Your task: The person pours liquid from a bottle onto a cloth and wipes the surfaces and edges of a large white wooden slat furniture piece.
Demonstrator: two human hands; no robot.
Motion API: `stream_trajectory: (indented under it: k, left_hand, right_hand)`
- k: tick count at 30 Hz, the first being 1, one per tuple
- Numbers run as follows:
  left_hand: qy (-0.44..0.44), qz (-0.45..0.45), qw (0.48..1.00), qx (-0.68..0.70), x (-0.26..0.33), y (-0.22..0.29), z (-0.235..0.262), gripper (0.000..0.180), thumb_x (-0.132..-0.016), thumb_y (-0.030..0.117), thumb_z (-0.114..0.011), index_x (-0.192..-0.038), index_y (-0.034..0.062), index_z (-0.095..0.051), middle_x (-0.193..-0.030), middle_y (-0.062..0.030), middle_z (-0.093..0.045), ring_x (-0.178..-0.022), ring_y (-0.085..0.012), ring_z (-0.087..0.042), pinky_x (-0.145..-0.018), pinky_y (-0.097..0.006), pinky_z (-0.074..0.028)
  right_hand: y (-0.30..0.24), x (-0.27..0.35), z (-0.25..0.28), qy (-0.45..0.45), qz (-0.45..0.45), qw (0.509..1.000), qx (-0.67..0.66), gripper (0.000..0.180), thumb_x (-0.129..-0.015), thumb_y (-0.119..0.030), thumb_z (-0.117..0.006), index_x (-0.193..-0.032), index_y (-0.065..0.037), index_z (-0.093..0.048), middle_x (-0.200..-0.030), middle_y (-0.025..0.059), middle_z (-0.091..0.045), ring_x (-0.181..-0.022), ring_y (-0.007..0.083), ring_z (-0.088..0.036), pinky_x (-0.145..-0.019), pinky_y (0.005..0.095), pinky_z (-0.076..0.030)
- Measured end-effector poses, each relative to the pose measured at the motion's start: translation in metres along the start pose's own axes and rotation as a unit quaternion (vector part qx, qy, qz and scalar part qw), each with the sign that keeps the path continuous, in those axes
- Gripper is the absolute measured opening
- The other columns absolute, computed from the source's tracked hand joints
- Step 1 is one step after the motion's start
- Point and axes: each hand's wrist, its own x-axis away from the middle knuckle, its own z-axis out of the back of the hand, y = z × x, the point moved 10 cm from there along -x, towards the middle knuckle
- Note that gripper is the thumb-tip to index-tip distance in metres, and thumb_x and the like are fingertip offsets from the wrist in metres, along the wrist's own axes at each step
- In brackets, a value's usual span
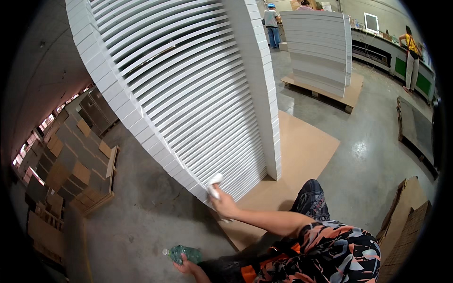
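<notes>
You're pressing a white cloth (213, 184) against the lower corner of the tall white panel stack (188, 104), right hand (223, 203) clenched around it, left hand (186, 267) gripping a green bottle (181, 253) down by your hip, so you're probably mid-wipe and needing steady pressure along that edge

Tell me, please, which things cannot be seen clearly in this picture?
- Head view: the left hand is partly cut off by the lower edge; its grip on the green bottle is unclear.
- The white cloth covers the right hand's fingers.
- Distant people are too small.
</notes>
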Motion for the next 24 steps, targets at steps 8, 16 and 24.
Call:
stream_trajectory:
  k: [8, 16, 24]
  left_hand:
    - [-0.239, -0.175, 0.951, -0.085, 0.051, 0.146, -0.098, 0.043, -0.073, -0.003, -0.076, -0.114, -0.0032, -0.063, -0.103, -0.0114, -0.067, -0.089, -0.0196, -0.063, -0.080, -0.035, -0.053]
    - [-0.329, -0.463, 0.782, -0.255, 0.111, 0.300, -0.182, 0.041, -0.065, -0.005, -0.057, -0.103, 0.0047, -0.069, -0.092, -0.0168, -0.071, -0.081, -0.0370, -0.068, -0.073, -0.042, -0.056]
    - [-0.322, -0.632, 0.645, -0.283, 0.126, 0.358, -0.210, 0.053, -0.052, 0.001, -0.062, -0.104, 0.0066, -0.070, -0.095, -0.0190, -0.068, -0.087, -0.0375, -0.067, -0.083, -0.046, -0.056]
  right_hand:
    - [0.054, 0.080, 0.056, -0.092, -0.284, 0.793, -0.531, 0.038, -0.093, -0.014, -0.062, -0.127, 0.000, -0.052, -0.118, 0.0164, -0.062, -0.107, 0.0320, -0.064, -0.096, 0.0440, -0.052]
    - [-0.026, 0.098, 0.069, -0.173, -0.259, 0.699, -0.644, 0.050, -0.091, -0.008, -0.058, -0.136, 0.004, -0.042, -0.129, 0.0219, -0.055, -0.119, 0.0381, -0.057, -0.105, 0.0511, -0.045]
    - [-0.042, 0.110, 0.063, -0.193, -0.270, 0.668, -0.665, 0.052, -0.091, -0.012, -0.059, -0.136, 0.005, -0.040, -0.127, 0.0229, -0.055, -0.116, 0.0380, -0.058, -0.103, 0.0505, -0.046]
